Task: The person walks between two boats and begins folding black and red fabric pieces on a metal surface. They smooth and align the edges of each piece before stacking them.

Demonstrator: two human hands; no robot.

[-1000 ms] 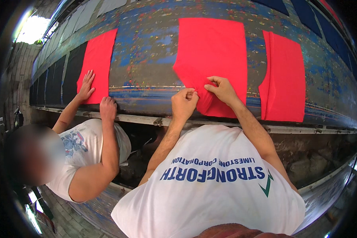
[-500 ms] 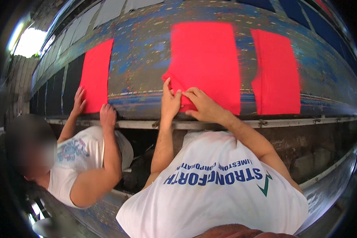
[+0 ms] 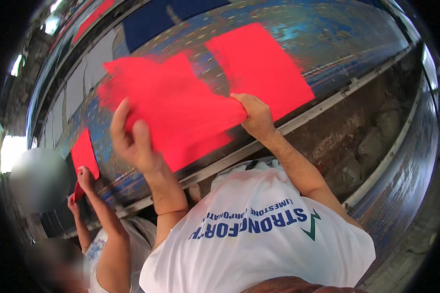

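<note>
I see my white shirt (image 3: 259,244) filling the 6 o'clock edge, both forearms rising from it. My left hand (image 3: 132,139) sits at about 9 o'clock of centre, fingers curled shut on the near left edge of the red cloth (image 3: 176,110). My right hand (image 3: 254,115) is at roughly 1 o'clock from the left one, well apart from it, pinching the same cloth at its right corner. So both hands are clamped on one sheet.

The cloth is plain bright red, flat-woven, no print. It looks lifted and tilted between the hands, slightly motion-blurred, with a notch cut at its far top edge. Its near edge hangs over the table rim (image 3: 278,132).

At 8 o'clock a co-worker's hand (image 3: 85,178) grips a small red piece (image 3: 84,154) lying on the table; their arm (image 3: 110,234) and light shirt run down to 7 o'clock.

Behind my cloth, at 12 to 1 o'clock, a second red sheet (image 3: 259,63) lies flat on the table (image 3: 337,39), a worn surface splotched blue and rust. My lifted cloth hides part of that sheet's left side. Farther at 11 o'clock, a dark blue piece (image 3: 156,22) and pale grey pieces (image 3: 76,83) lie along the table's far side.
</note>
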